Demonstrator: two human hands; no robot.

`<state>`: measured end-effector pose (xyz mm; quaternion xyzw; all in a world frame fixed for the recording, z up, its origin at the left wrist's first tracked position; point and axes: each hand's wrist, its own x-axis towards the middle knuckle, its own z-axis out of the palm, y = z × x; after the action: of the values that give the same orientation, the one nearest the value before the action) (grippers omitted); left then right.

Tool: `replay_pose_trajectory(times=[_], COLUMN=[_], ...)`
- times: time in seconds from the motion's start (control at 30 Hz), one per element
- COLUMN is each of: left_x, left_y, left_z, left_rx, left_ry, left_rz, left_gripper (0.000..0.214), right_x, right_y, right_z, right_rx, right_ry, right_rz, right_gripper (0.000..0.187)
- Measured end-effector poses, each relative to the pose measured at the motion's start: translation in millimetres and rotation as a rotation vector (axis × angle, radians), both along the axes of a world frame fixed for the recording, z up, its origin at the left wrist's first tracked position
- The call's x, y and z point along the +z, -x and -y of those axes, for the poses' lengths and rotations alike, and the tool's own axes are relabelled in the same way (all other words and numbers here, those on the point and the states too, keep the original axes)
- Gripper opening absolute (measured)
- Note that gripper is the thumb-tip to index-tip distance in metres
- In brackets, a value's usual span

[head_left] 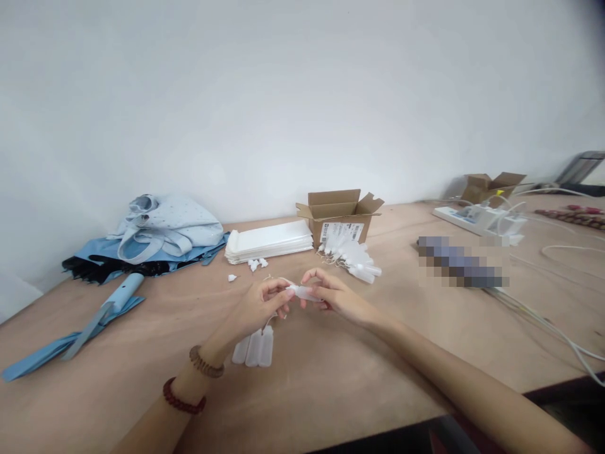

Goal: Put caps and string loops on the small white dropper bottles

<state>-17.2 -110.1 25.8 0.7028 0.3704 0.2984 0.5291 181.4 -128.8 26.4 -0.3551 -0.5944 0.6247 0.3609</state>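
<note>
My left hand (262, 304) and my right hand (331, 293) meet above the wooden table (331, 372), both pinching one small translucent white plastic piece (302, 292) between their fingertips. Three similar white tags (255, 348) hang or lie just below my left hand, with a thin string leading up to it. A heap of the same white tags with strings (352, 255) lies just beyond my right hand. A few tiny white bits (255, 263) are scattered ahead of my left hand.
An open cardboard box (338, 214) stands behind the heap, beside a stack of flat white sheets (269, 241). A pale blue bag (165, 227) and a folded blue umbrella (94, 309) lie left. A power strip (477, 219), cables (543, 315) and another box (491, 187) are right.
</note>
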Motion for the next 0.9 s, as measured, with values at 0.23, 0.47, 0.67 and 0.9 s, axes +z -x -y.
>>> replay_pose_trajectory(times=[0.23, 0.47, 0.67, 0.9], left_x=[-1.3, 5.4, 1.7, -4.5], left_y=[1, 0, -1, -4], left_z=[1, 4, -1, 3], left_rx=[0.015, 0.003, 0.081, 0.081], left_ry=[0.006, -0.035, 0.136, 0.182], left_rz=[-0.044, -0.027, 0.021, 0.035], left_gripper=[0.033, 0.026, 0.031, 0.037], right_x=[-0.4, -0.1, -9.4, -16.3], right_y=[0, 2, -1, 0], right_z=[0, 2, 3, 3], right_rx=[0.016, 0.048, -0.136, -0.203], right_ry=[0.037, 0.095, -0.513, -0.766], right_rz=[0.002, -0.030, 0.345, 0.490], right_gripper=[0.022, 0.021, 0.015, 0.011])
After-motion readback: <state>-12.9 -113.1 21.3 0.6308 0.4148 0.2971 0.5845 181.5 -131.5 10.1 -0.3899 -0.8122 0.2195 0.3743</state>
